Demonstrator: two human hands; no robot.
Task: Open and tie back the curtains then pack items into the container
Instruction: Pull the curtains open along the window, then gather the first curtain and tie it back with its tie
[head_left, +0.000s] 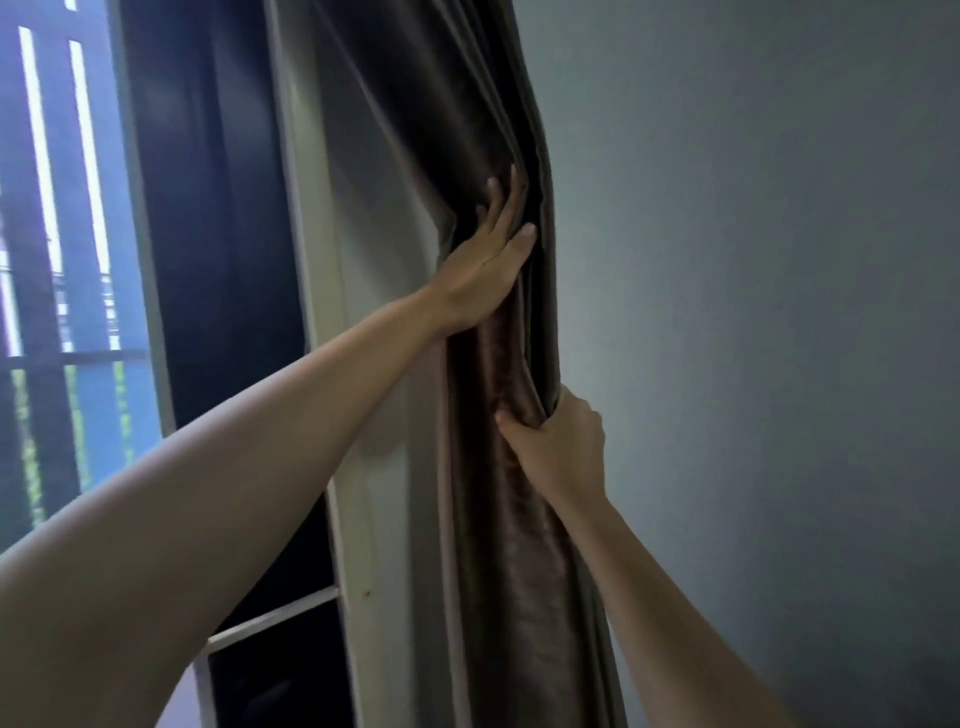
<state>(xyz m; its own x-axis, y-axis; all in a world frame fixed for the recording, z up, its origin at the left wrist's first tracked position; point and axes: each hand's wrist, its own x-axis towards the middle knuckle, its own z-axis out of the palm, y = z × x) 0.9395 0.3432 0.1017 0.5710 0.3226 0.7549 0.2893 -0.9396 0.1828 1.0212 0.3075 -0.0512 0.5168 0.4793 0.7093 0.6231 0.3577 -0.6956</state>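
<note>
A brown satin curtain (447, 130) hangs bunched into a narrow column beside the window's right frame. My left hand (485, 265) presses flat against the gathered folds, fingers straight and pointing up. Lower down, my right hand (563, 447) grips the bunched curtain from the wall side, thumb across the front and fingers wrapped behind the fabric. No tie-back and no container are in view.
A white window frame (317, 260) runs down the left of the curtain, with dark glass (218, 208) and outdoor railings (62, 208) beyond it. A plain grey wall (753, 312) fills the right side, close behind the curtain.
</note>
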